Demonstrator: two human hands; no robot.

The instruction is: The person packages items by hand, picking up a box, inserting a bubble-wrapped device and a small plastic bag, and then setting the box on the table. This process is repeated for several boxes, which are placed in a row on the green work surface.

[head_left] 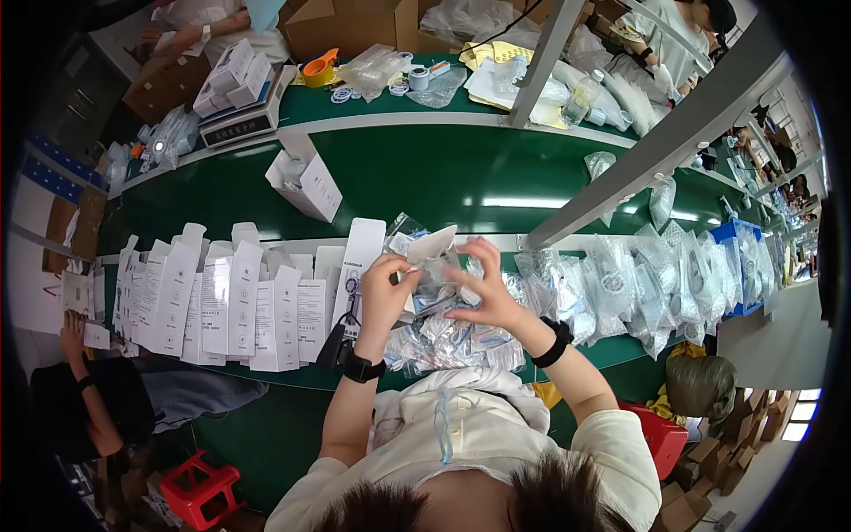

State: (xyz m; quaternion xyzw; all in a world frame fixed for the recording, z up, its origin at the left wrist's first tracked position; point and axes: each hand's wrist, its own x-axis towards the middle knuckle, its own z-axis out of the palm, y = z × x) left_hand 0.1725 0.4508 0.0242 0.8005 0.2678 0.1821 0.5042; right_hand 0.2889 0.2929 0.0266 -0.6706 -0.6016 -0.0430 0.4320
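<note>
Above the pile of small packets (456,346), 1 clear bag (431,276) is pinched by the left hand (387,288), its handling seemingly unfinished, while the right hand (493,297) is spread loosely beside it, and left of the pile, white boxes (241,306) are lined up but unclosed.

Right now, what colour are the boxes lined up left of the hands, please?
The boxes are white with dark print, seen best in the head view.

The left fisheye camera on your head looks down and forward, close over your left hand (386,291) and right hand (492,291), sweeping widely across the green workbench (399,177).
</note>
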